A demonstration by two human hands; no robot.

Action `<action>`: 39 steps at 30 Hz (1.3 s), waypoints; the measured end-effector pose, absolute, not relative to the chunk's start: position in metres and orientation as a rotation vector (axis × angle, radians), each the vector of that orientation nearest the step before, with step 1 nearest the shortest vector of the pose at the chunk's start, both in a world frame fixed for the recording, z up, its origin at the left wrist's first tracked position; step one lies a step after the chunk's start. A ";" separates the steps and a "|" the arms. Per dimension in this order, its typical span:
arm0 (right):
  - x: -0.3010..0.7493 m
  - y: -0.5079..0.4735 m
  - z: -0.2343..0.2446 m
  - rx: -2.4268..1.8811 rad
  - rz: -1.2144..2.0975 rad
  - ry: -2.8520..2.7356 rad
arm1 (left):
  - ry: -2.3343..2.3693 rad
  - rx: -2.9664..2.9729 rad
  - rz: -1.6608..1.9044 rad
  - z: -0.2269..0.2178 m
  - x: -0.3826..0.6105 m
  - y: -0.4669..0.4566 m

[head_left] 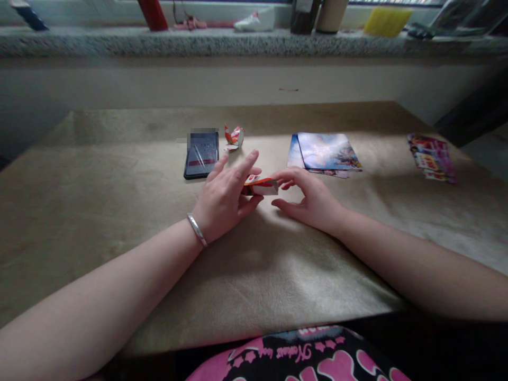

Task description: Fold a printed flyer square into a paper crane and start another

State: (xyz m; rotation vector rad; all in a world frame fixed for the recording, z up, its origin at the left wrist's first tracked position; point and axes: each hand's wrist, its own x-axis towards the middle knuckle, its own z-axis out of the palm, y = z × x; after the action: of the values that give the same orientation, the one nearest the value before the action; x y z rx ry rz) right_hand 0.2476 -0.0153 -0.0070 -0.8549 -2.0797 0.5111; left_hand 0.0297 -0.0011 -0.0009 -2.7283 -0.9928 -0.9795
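Observation:
A folded piece of printed paper [262, 186], orange-red and white, is between my hands above the middle of the table. My left hand [228, 193], with a silver bangle at the wrist, pinches its left side between thumb and fingers. At its right end is my right hand [307, 198], thumb and fingers apart; the fingertips are beside the paper's upper right corner, and whether they touch it I cannot tell. Beyond my left hand stands a small folded paper shape [234, 137] in similar red and white. To its left lies a smartphone [202, 154].
Large glossy picture cards [329, 152] overlap right of centre, and a fanned bunch of smaller cards [432, 157] lies far right. A tan cover [119, 211] spreads over the table. Behind it, a stone windowsill [238, 43] holds bottles, a yellow block [387, 21] and other items.

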 end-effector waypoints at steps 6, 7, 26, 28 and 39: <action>0.245 -0.018 -0.002 -0.866 0.384 -2.045 | -0.926 -2.791 -1.060 -0.002 0.032 -0.002; 0.245 -0.019 -0.001 -0.865 0.352 -2.046 | -0.920 -2.798 -1.068 -0.002 0.033 -0.002; 0.249 -0.020 0.005 -0.690 0.005 -2.028 | -0.965 -2.687 -1.313 0.000 0.035 -0.004; 0.249 -0.020 0.005 -0.702 0.024 -2.022 | -0.942 -2.675 -1.393 0.000 0.035 -0.006; 0.249 -0.021 0.007 -0.655 0.022 -2.040 | -0.931 -2.677 -1.509 0.007 0.037 -0.011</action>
State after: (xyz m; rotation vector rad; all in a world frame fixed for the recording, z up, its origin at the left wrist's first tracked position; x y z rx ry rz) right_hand 0.2495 -0.0207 0.0067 -0.6553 -2.0401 0.0220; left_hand 0.0370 -0.0108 0.0070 -2.6769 -0.9306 -1.5094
